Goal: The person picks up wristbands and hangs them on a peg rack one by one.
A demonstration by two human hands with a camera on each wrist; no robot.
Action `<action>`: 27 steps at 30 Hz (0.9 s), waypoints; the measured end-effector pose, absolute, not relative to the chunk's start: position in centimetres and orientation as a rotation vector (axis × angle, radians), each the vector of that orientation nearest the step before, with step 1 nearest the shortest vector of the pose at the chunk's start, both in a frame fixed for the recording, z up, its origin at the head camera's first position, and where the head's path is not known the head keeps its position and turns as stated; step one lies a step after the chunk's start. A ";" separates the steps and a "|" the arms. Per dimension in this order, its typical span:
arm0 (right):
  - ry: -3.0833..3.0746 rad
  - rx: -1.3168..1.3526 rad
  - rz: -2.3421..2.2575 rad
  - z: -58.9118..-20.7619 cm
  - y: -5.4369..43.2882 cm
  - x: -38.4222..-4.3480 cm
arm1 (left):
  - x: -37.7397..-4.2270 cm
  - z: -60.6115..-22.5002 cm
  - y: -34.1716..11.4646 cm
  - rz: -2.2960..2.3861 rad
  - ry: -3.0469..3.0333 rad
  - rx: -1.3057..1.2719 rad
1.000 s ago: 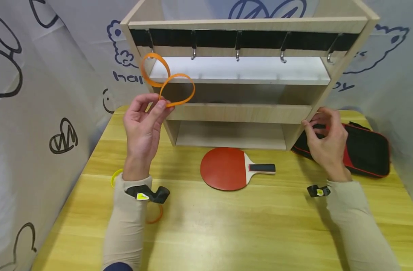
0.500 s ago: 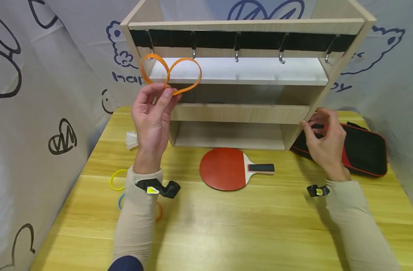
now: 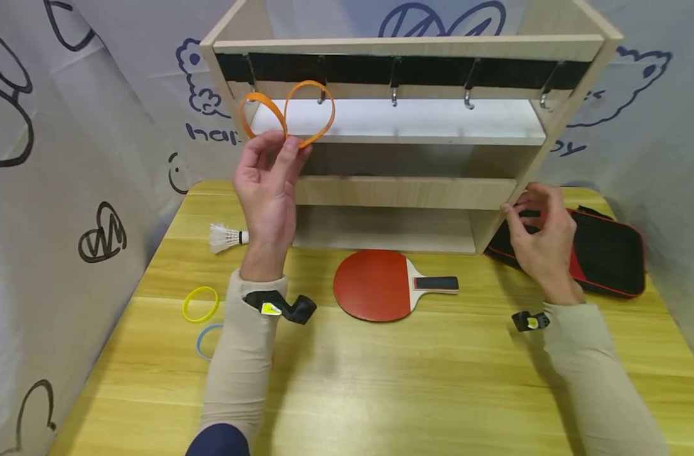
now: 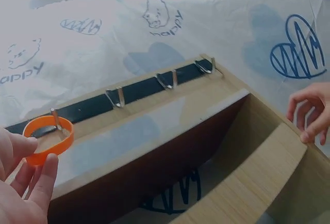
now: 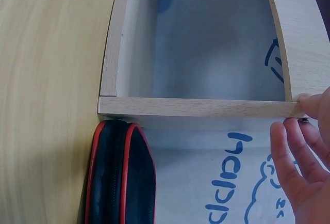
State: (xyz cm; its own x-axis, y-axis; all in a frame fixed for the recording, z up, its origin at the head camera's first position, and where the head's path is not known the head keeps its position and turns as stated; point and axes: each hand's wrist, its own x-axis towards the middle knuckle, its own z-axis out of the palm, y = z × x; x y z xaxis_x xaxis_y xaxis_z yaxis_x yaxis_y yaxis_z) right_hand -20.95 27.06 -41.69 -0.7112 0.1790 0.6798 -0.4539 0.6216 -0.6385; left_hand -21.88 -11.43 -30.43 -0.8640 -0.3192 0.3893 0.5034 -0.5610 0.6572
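My left hand (image 3: pixel 270 183) pinches an orange wristband (image 4: pixel 64 145) between thumb and fingers. The band stands upright in front of the second hook (image 3: pixel 321 98) from the left; in the left wrist view that hook (image 4: pixel 55 116) shows through the loop. A second orange wristband (image 3: pixel 263 97) hangs at the leftmost hook, just left of the held one. On the other side, my right hand (image 3: pixel 543 240) grips the side panel (image 5: pixel 201 106) of a wooden shelf unit, thumb on the inner face and fingers outside.
A red table tennis bat (image 3: pixel 372 285) lies before the shelf. To the left are a shuttlecock (image 3: pixel 224 237), a yellow wristband (image 3: pixel 201 319) and a blue wristband (image 3: pixel 199 345), partly behind my left sleeve. A black, red-trimmed case (image 3: pixel 609 256) lies beside the right panel.
My left hand has moved up and to the right, carrying the orange wristband to the second hook. My right hand keeps its grip on the panel.
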 end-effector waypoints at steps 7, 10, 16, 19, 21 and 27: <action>-2.108 0.197 1.091 -41.7 26.9 -21.0 | -21.8 -31.4 -11.1 -2.311 -1.172 -0.305; -2.110 0.200 1.092 -41.7 26.9 -21.0 | -21.7 -31.6 -10.8 -2.281 -1.178 -0.321; -2.106 0.197 1.104 -41.6 26.8 -20.9 | -21.7 -32.1 -9.9 -2.290 -1.201 -0.359; -2.104 0.200 1.103 -41.7 26.9 -21.0 | -21.8 -32.4 -9.6 -2.333 -1.212 -0.363; -2.101 0.205 1.106 -41.8 26.9 -21.0 | -21.9 -32.6 -9.5 -2.381 -1.205 -0.346; -2.102 0.223 1.097 -41.6 27.0 -20.9 | -22.0 -33.6 -10.1 -2.539 -1.272 -0.288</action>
State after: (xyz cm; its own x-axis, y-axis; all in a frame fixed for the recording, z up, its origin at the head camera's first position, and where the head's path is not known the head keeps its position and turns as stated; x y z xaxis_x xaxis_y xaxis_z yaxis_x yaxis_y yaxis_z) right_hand -20.91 27.01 -41.63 -0.7095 0.1747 0.6827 -0.4604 0.6186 -0.6367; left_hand -22.03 -10.14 -33.60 -0.9392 -0.1635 0.3021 0.3398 -0.5699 0.7481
